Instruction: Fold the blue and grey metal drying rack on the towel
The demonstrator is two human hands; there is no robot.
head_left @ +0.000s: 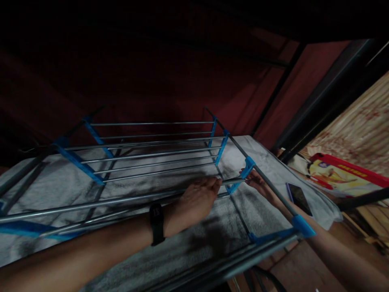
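Nearest the lens, the left forearm, black wristband [157,224] on the wrist, stretched out over a grey-white towel [188,251] spread on the bed. Left hand [199,198] lying palm down on a steel rod [127,199] of the drying rack [146,156], fingers [216,184] straight and pressed together, tips touching the rod close to a blue joint [243,172]. Right hand [259,183] reaching in from the far side, beneath the side rail, beside that same joint; fingers loosely curled, whether pinching anything impossible to tell, half hidden by the rail. Rack resting on the bed, over the towel, rods running left to right across the view, long axis the same way, side rail slanting down toward the lower right. Progress, judged from this alone: rack looking unfolded and bare, nothing hung on any rod, both hands busy at the right-hand end, so handling seemingly at an early or middle point. Off to the right, a dark phone [299,198] on the towel's edge, a red and yellow packet [340,174] beyond.
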